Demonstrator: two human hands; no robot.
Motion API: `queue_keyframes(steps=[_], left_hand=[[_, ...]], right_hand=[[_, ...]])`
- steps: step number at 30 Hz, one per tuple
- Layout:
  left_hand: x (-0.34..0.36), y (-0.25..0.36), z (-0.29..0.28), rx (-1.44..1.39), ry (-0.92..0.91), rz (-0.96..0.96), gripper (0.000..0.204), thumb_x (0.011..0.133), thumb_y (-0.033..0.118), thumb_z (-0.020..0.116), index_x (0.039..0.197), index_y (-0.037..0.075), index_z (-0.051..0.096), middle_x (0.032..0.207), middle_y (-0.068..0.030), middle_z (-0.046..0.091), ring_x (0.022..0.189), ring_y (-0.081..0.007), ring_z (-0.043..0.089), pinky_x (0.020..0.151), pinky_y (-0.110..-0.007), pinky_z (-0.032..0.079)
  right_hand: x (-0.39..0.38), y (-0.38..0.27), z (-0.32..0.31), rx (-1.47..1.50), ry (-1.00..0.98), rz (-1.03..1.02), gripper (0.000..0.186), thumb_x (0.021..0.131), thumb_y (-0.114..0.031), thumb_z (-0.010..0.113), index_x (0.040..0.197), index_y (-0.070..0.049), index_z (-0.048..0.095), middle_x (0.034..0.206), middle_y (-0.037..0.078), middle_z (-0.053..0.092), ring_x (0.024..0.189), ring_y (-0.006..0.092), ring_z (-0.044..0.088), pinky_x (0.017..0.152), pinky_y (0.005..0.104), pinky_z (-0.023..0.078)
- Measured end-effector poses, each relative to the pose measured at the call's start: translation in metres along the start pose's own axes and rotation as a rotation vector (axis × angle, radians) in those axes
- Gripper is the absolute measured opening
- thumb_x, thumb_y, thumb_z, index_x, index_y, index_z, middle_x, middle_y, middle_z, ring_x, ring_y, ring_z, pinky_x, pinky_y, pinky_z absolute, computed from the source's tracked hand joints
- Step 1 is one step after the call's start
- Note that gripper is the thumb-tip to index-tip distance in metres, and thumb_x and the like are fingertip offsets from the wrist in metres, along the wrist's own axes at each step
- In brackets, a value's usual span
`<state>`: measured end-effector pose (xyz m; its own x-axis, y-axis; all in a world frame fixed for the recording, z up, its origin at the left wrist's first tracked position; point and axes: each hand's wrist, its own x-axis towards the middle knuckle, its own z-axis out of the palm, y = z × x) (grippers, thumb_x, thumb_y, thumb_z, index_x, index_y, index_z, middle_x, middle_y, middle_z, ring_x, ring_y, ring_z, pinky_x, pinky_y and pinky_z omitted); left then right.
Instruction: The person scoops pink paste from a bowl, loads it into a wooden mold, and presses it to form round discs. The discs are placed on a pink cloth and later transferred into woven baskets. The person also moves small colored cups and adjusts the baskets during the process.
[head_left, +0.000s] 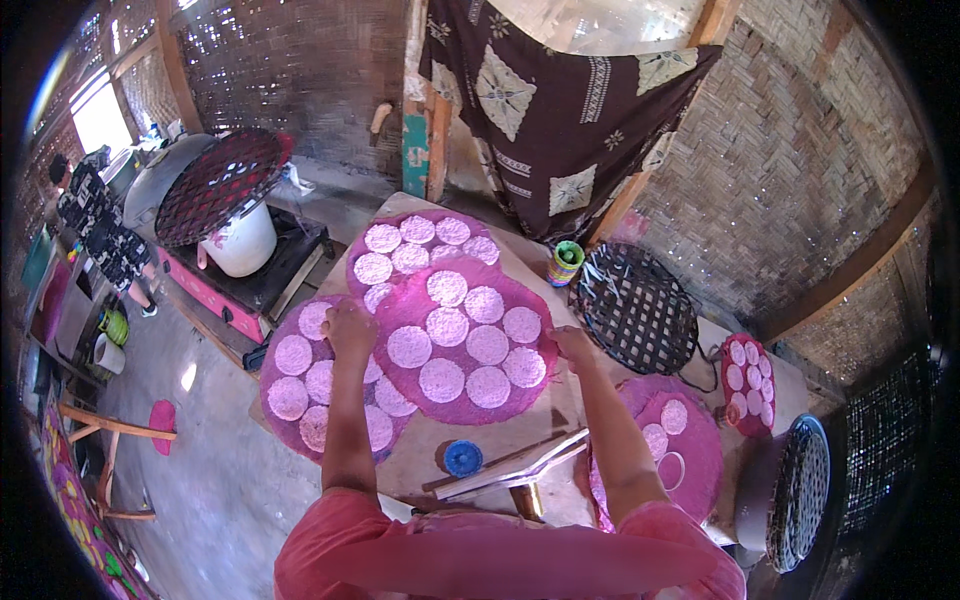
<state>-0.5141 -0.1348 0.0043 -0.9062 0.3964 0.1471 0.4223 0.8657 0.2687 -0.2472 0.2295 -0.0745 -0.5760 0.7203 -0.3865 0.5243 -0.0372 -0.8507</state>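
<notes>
Between my hands is a round purple tray (pixel 405 300) bearing several flat, pale pink discs of grainy food, which look like rice crackers (pixel 447 327). My left hand (pixel 350 330) is closed at its left rim, and my right hand (pixel 572 345) grips the right rim. The tray overlaps two similar disc-covered trays, a far one (pixel 360 248) and a left one (pixel 280 330). By my right forearm lies another purple tray (pixel 700 440) with a few discs and a pale ring (pixel 671 471). My fingertips are partly hidden.
A blue round lid (pixel 463 458) and pale strips (pixel 515 468) lie on the table's near side. At right are a black woven tray (pixel 640 310), a green-yellow cup (pixel 565 263), a small red disc tray (pixel 735 400) and a large pot (pixel 765 490). A stove (pixel 225 305) and another person (pixel 105 225) are at left.
</notes>
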Motion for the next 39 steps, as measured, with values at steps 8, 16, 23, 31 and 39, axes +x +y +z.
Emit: queue_keyframes(steps=[8, 16, 23, 31, 39], left_hand=[[-0.004, 0.006, 0.006, 0.019, 0.111, 0.021, 0.036, 0.08, 0.032, 0.07, 0.106, 0.008, 0.067, 0.12, -0.0118, 0.059, 0.111, -0.0362, 0.052, 0.089, -0.053, 0.041], [-0.01, 0.042, -0.033, -0.282, 0.068, 0.108, 0.017, 0.086, 0.024, 0.064, 0.093, 0.009, 0.066, 0.081, -0.011, 0.07, 0.084, -0.0295, 0.067, 0.079, -0.047, 0.047], [-0.007, 0.125, -0.115, -0.812, -0.001, 0.481, 0.008, 0.088, 0.006, 0.065, 0.088, 0.002, 0.059, 0.076, -0.0053, 0.062, 0.07, -0.0106, 0.058, 0.064, -0.027, 0.044], [-0.008, 0.29, -0.119, -0.784, 0.02, 0.743, 0.008, 0.085, 0.007, 0.068, 0.088, 0.003, 0.061, 0.077, -0.0115, 0.069, 0.081, -0.0244, 0.07, 0.069, -0.034, 0.051], [0.007, 0.418, 0.018, -0.207, 0.271, 0.961, 0.009, 0.082, 0.018, 0.065, 0.082, 0.009, 0.065, 0.066, -0.0105, 0.065, 0.075, -0.0272, 0.064, 0.075, -0.044, 0.041]], right_hand=[[-0.03, -0.019, 0.014, -0.16, 0.244, -0.09, 0.024, 0.084, -0.026, 0.07, 0.09, -0.002, 0.072, 0.068, 0.006, 0.065, 0.06, 0.013, 0.059, 0.056, 0.0303, 0.045], [-0.077, -0.05, 0.032, -0.279, 0.471, -0.475, 0.019, 0.089, -0.019, 0.062, 0.091, -0.002, 0.069, 0.075, 0.023, 0.067, 0.068, 0.0354, 0.069, 0.061, 0.0424, 0.052], [-0.116, -0.105, -0.036, -0.102, 0.495, -0.714, 0.012, 0.089, -0.007, 0.063, 0.093, 0.002, 0.07, 0.074, 0.02, 0.068, 0.065, 0.0167, 0.065, 0.061, 0.0338, 0.051], [-0.125, -0.125, -0.227, -0.196, 0.771, -0.704, 0.013, 0.088, -0.008, 0.064, 0.094, 0.001, 0.07, 0.08, 0.018, 0.069, 0.071, 0.0216, 0.066, 0.065, 0.0338, 0.052], [-0.035, -0.03, -0.331, -0.422, 0.919, -0.438, 0.021, 0.087, -0.021, 0.06, 0.093, -0.004, 0.071, 0.085, 0.025, 0.067, 0.082, 0.0418, 0.067, 0.072, 0.0473, 0.054]])
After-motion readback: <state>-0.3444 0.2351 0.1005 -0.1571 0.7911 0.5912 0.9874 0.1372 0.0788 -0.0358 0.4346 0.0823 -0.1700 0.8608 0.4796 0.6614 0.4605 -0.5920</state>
